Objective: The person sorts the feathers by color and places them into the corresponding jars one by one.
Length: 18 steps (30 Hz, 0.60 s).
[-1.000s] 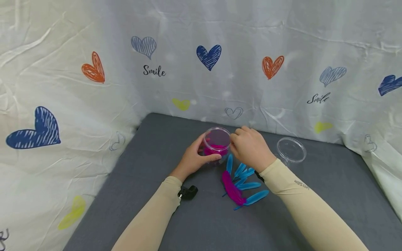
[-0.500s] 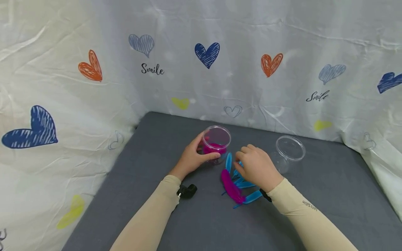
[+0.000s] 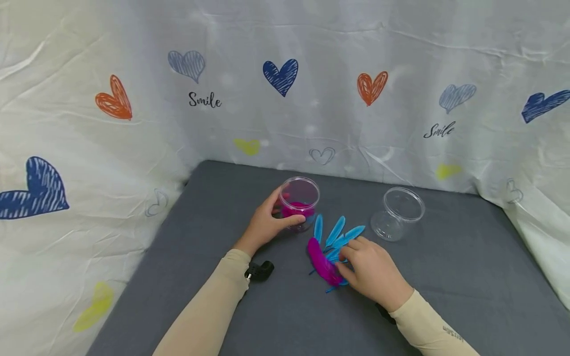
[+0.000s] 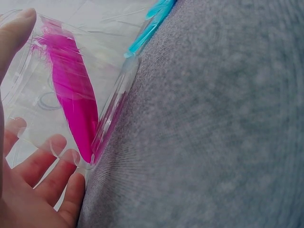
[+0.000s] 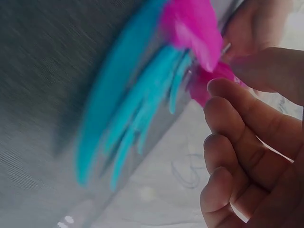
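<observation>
My left hand [image 3: 267,222] grips a clear plastic jar [image 3: 301,187] standing on the grey cloth, thumb across its near side and fingers round the left. Magenta feathers [image 3: 297,208] lie inside it; one shows plainly through the wall in the left wrist view. Right of the jar, a small fan of blue feathers [image 3: 335,230] spreads over the cloth, with magenta feathers [image 3: 321,261] across their quill ends. Over this pile hovers my right hand [image 3: 374,272], its fingers loosely bent and a gap between thumb and fingertips. Part of the blue feathers is hidden beneath it.
A second clear jar [image 3: 396,218] stands without a lid to the right, behind my right hand. Grey cloth [image 3: 285,316] covers the table. A white curtain [image 3: 329,123] printed with hearts hangs close behind the table's far edge and along its sides.
My right hand has moved from beside the left jar's rim, down and toward me, to the feather pile. The left hand keeps its grip on the jar. The view has shifted slightly.
</observation>
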### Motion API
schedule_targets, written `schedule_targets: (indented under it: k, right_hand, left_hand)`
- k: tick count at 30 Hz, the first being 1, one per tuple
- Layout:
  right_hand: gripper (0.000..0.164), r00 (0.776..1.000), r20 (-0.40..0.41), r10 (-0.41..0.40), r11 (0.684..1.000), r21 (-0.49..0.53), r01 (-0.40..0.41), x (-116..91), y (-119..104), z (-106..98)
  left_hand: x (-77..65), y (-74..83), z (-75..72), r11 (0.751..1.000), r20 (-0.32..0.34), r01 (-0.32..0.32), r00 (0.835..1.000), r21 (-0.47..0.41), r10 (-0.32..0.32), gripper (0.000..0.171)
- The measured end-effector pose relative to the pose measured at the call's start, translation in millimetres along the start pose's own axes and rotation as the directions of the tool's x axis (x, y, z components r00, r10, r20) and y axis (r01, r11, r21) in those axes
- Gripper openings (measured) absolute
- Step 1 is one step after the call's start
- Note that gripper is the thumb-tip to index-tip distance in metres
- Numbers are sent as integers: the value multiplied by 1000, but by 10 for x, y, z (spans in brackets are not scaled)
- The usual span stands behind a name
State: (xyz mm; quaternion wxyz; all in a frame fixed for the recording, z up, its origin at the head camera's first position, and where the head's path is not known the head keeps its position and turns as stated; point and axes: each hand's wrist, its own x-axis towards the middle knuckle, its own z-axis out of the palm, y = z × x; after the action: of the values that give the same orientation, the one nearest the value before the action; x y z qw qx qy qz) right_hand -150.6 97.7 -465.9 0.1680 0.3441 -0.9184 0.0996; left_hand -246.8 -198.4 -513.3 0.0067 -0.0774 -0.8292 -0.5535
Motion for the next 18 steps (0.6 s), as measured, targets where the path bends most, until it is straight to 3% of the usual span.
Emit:
schedule_targets:
  k: [9,18]
  right_hand:
    - [23,995,84,47,997,51,-51,-198,-51,124]
    - [22,996,78,45,997,57,-50,-240,-41,163]
  left_hand:
    - [-7,-2,-36,1000,-8,-3,1000,11,3,94]
    - [7,10,-1,1000,9,-16,1000,9,16,96]
